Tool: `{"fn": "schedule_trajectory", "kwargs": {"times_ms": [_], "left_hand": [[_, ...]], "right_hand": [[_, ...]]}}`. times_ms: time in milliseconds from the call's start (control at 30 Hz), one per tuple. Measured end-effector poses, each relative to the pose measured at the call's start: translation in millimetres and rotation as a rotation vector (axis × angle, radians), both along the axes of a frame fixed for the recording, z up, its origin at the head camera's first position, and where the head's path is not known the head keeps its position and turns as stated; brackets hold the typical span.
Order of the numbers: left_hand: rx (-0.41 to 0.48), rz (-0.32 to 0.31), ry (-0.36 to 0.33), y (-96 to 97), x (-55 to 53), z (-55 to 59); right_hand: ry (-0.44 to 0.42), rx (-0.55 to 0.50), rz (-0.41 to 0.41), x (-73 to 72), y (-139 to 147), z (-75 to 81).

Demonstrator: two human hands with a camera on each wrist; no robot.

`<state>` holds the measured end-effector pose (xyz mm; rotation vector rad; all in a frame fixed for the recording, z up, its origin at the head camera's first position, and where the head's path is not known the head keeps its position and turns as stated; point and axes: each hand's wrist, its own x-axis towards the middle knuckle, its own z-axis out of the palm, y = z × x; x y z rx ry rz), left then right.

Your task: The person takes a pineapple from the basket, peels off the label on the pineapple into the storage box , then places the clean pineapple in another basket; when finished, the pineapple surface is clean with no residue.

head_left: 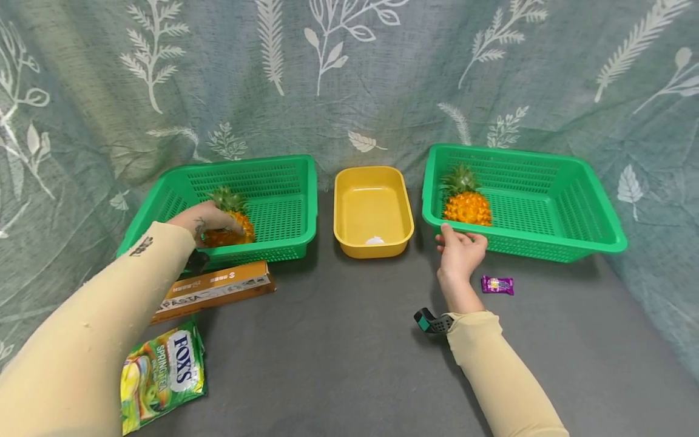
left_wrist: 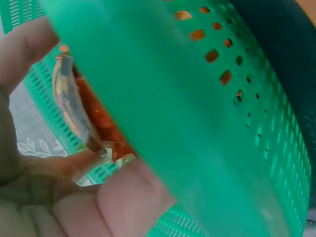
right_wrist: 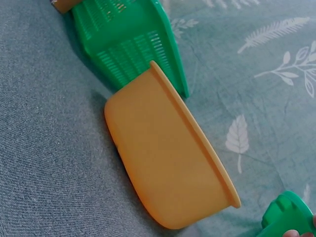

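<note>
My left hand (head_left: 210, 220) reaches over the front rim of the left green basket (head_left: 286, 246), beside an orange pineapple (head_left: 229, 199) with leafy top. In the left wrist view its fingers are bent about a reddish-brown packet (left_wrist: 96, 111) in a shiny wrapper, partly hidden by the basket wall. With thumb and fingertips, my right hand (head_left: 461, 252) pinches the front rim of the right green basket (head_left: 546, 244). A second pineapple (head_left: 468, 209) lies inside that basket, just behind the hand. A purple wrapped candy (head_left: 497, 285) lies on the table right of the hand.
Between the baskets stands a yellow tub (head_left: 371, 215) with a small white piece inside. A pasta box (head_left: 218, 290) lies before the left basket, and a green Fox's candy bag (head_left: 164, 373) sits nearer, beside the left sleeve. A patterned curtain (head_left: 377, 79) hangs behind.
</note>
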<state>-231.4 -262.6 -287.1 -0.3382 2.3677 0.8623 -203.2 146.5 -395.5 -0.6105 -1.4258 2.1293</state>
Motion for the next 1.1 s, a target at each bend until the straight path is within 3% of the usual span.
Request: {"fn": "schedule_trajectory", "kwargs": {"times_ms": [300,467,800,933,1100], "left_hand": [[-0.008,-0.007,-0.002,-4.0,2.1,-6.1],[0.034,-0.012,0.022,-4.8,2.9,-8.1],[0.020,-0.026,0.069,-6.9,1.5,-9.0],[0.008,-0.064,0.058,-8.6,-0.5,-5.9],[0.002,-0.111,0.043,-11.3,-4.3,5.8]], "right_hand": [[0.007,0.021,-0.001,-1.2,-1.8,1.0],[0.017,0.015,-0.006,-2.4,-1.6,0.6],[0.033,-0.007,-0.018,-3.2,-0.5,-0.6],[0.026,-0.005,-0.015,-2.5,0.2,-0.9],[0.020,-0.005,-0.016,-2.1,1.3,-1.6]]}}
